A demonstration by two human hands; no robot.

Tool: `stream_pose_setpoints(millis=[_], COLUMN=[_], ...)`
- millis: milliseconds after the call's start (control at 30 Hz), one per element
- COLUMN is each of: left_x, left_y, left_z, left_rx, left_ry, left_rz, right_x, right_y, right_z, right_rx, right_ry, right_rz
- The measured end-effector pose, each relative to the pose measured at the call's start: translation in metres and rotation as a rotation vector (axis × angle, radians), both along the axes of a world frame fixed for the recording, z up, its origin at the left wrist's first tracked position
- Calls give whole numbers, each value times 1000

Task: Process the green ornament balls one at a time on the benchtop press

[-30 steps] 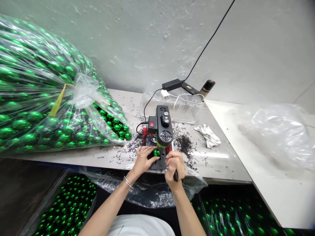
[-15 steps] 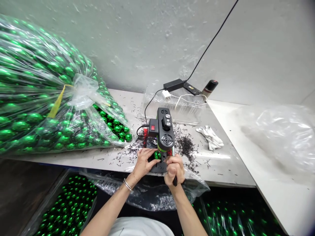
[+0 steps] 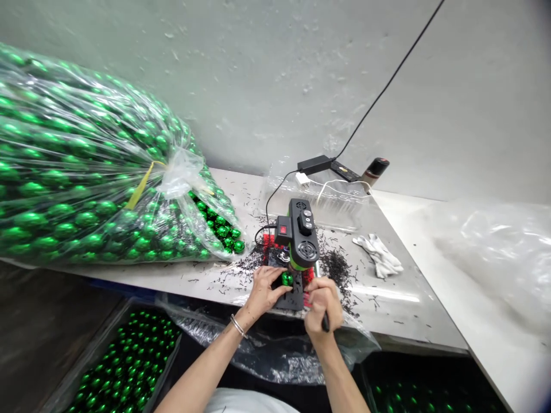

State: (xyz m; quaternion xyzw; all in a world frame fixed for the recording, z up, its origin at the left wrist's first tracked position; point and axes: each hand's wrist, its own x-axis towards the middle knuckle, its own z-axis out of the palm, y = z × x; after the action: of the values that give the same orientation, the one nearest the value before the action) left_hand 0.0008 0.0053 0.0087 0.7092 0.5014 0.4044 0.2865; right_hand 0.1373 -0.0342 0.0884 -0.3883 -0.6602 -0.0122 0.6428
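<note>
My left hand [image 3: 263, 289] pinches a shiny green bauble [image 3: 287, 279] between thumb and fingers. The bauble sits on the black base [image 3: 289, 301] of a small bench drill press [image 3: 303, 232], right under its head. What touches the bauble from above is hidden by that head. On the right side of the machine, my right hand [image 3: 323, 304] is wrapped around a lever handle [image 3: 325, 322], whose black end pokes out below the fist. Dark shavings [image 3: 336, 267] lie in a heap right of the machine and are scattered around it.
A big clear bag of green baubles [image 3: 86, 172] fills the left. White gloves [image 3: 379, 255] lie to the right. Behind stand a clear plastic tray [image 3: 279, 189], a power adapter [image 3: 316, 164] and a dark-capped bottle [image 3: 375, 169]. An open bag of baubles [image 3: 129, 355] sits below the table.
The whole view has shifted, so everything appears further right and lower. My right hand and the lever handle sit slightly further right of the machine; my left hand stays at the bauble.
</note>
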Motion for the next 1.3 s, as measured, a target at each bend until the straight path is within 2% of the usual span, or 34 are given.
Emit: stream_pose_setpoints(millis=[100, 200, 267, 367, 433, 467, 533, 600, 700, 800, 933, 1000, 1067, 1167, 1300], left_x=[-2, -10, -16, -20, -22, -24, -32, -46, -69, -81, -83, -83, -84, -80, -64], left_y=[-4, -26, -51, -85, -92, -89, -67, -31, 25, 57, 62, 58, 53, 40, 13], left_z=[-1, -1, -3, -8, -8, -5, 5, 20, 39, 44, 39, 39, 44, 52, 55], left_rx=[35, 128, 217, 322, 364, 384, 418, 417, 256, 77, 31, 32, 24, -94, -437], left_ry=[-18, -19, 2, 71, 104, 108, 118, 178, 411, 625, 653, 575, 392, -62, -741], left_rz=[51, 108, 60, -54, -68, -52, 26, 173, 379, 355, 303, 289, 277, 258, 125], right_x=[-1, -3, -3, -5, -5, -5, -4, -4, -5, -6, -5, -4, -3, -3, -4], right_y=[-3, -3, -3, -3, -3, -3, -4, -4, -5, -4, -4, -4, -4, -4, -5], right_z=[37, 57, 58, 50, 46, 45, 44, 43, 42, 40, 39, 38, 37, 36, 36], right_rx=[-152, -225, -196, -152, -143, -143, -143, -139, -119, -100, -87, -90, -93, -93, -101], right_ry=[109, 128, 122, 111, 103, 99, 90, 82, 80, 78, 49, 41, 41, 41, 47], right_rz=[11, 27, 24, 1, -11, -11, -7, -4, -3, -10, -8, -4, -2, 2, -6])
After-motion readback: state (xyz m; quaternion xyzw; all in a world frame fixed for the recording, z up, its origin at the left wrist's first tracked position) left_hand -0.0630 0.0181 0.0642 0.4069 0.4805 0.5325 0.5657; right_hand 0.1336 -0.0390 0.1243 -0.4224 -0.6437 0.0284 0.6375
